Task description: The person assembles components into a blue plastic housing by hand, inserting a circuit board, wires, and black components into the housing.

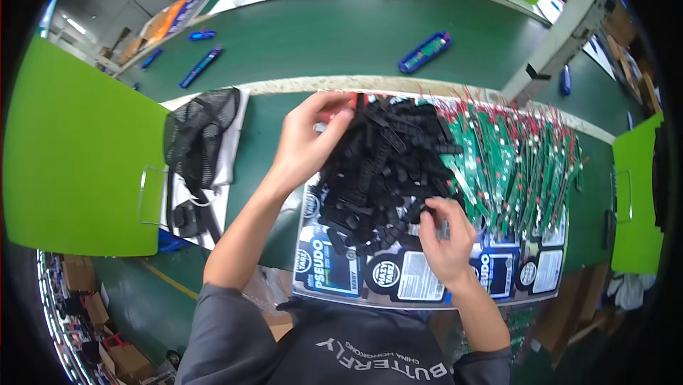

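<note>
A heap of small black plastic parts (384,161) lies on a printed sheet (384,300) in front of me. My left hand (309,140) is at the heap's far left corner, thumb and fingers curled toward each other. Something red (327,115) shows between them, and what the fingertips grip is hidden. At the near right edge of the heap is my right hand (449,243), its thumb and forefinger closing at a black part. To the right of the heap lie many narrow green circuit boards (516,164) with red wires.
Beyond the white ledge (313,86), a green conveyor belt (313,36) carries blue device housings, one (425,52) at centre right. A black mesh bag (206,136) lies to the left. Bright green panels (85,150) stand on both sides, and a pale post (558,36) rises at right.
</note>
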Demonstrator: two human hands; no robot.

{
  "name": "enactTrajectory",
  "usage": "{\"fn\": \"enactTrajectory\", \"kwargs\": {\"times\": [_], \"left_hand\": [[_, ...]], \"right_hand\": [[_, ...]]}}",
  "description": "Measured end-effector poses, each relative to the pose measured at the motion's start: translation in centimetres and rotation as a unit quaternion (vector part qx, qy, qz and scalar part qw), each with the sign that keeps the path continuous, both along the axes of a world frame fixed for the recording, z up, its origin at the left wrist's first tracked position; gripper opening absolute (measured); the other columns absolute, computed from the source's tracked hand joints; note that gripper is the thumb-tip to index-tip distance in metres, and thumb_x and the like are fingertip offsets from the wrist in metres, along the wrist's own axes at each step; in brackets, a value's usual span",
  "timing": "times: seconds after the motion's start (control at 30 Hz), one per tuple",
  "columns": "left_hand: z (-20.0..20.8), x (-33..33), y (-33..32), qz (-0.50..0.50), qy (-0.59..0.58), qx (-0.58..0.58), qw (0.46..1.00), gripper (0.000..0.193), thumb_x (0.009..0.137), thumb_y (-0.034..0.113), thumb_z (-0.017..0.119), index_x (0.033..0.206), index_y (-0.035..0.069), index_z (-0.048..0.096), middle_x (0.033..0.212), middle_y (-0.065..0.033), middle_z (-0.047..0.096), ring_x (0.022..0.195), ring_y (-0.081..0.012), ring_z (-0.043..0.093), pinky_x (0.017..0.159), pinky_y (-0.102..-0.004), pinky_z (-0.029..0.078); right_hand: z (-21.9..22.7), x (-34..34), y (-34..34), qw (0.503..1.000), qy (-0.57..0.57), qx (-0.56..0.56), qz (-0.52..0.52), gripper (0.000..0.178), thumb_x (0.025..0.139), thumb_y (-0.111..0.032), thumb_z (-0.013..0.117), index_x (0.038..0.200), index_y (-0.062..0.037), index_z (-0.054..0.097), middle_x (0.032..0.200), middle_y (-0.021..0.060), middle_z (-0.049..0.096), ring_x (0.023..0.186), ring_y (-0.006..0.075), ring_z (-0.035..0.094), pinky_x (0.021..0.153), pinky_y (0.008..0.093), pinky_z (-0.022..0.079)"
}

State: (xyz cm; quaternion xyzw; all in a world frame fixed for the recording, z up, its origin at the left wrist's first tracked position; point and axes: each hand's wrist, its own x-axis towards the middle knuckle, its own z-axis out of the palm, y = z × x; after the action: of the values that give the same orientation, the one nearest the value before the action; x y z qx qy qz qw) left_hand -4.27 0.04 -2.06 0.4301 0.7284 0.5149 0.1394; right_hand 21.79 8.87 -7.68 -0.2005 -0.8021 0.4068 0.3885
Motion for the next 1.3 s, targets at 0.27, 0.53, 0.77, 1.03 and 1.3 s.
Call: {"fn": "enactTrajectory", "kwargs": {"times": [0.27, 0.53, 0.77, 1.03, 1.3], "left_hand": [[-1.5, 8.1, -7.5, -0.147, 0.272, -0.095, 0.946, 0.078, 0.070, 0.038, 0.087, 0.138, 0.011, 0.058, 0.156, -0.0251, 0.035, 0.144, -0.0475, 0.032, 0.116, -0.0588, 0.030], [-3.2, 10.5, -4.3, -0.212, 0.356, -0.097, 0.905, 0.077, 0.071, 0.041, 0.083, 0.138, 0.012, 0.057, 0.156, -0.0207, 0.038, 0.145, -0.0426, 0.034, 0.118, -0.0613, 0.026], [-3.4, 10.8, -3.1, -0.189, 0.384, -0.061, 0.902, 0.071, 0.074, 0.043, 0.081, 0.133, 0.010, 0.060, 0.151, -0.0209, 0.044, 0.142, -0.0428, 0.038, 0.117, -0.0615, 0.027], [-2.6, 10.6, -3.3, -0.225, 0.394, -0.090, 0.887, 0.079, 0.069, 0.047, 0.083, 0.135, 0.010, 0.060, 0.154, -0.0224, 0.041, 0.144, -0.0430, 0.035, 0.118, -0.0622, 0.025], [-2.2, 10.4, -3.2, -0.212, 0.346, -0.052, 0.912, 0.070, 0.074, 0.045, 0.081, 0.131, 0.008, 0.062, 0.150, -0.0215, 0.045, 0.141, -0.0414, 0.040, 0.117, -0.0608, 0.029]], "right_hand": [[-0.5, 0.6, -0.1, 0.999, -0.009, 0.006, -0.042, 0.020, 0.085, 0.005, 0.068, 0.105, 0.0017, 0.065, 0.087, 0.0115, 0.066, 0.067, 0.0183, 0.064, 0.062, 0.0298, 0.051], [-1.8, 1.3, -0.1, 0.993, 0.094, 0.021, -0.061, 0.025, 0.086, 0.006, 0.066, 0.110, 0.0033, 0.062, 0.097, 0.0140, 0.068, 0.076, 0.0195, 0.065, 0.068, 0.0292, 0.053], [-1.5, 1.3, 0.1, 0.992, 0.099, 0.019, -0.079, 0.024, 0.086, 0.005, 0.065, 0.109, 0.0031, 0.062, 0.098, 0.0136, 0.068, 0.077, 0.0192, 0.064, 0.069, 0.0287, 0.052], [-1.5, 1.3, 0.0, 0.992, 0.105, 0.002, -0.073, 0.022, 0.086, 0.004, 0.066, 0.108, 0.0032, 0.062, 0.095, 0.0126, 0.067, 0.073, 0.0181, 0.063, 0.066, 0.0282, 0.051], [-1.3, 1.3, 0.0, 0.991, 0.108, 0.004, -0.073, 0.021, 0.087, 0.005, 0.064, 0.108, 0.0036, 0.061, 0.096, 0.0137, 0.068, 0.075, 0.0187, 0.063, 0.067, 0.0279, 0.052]]}}
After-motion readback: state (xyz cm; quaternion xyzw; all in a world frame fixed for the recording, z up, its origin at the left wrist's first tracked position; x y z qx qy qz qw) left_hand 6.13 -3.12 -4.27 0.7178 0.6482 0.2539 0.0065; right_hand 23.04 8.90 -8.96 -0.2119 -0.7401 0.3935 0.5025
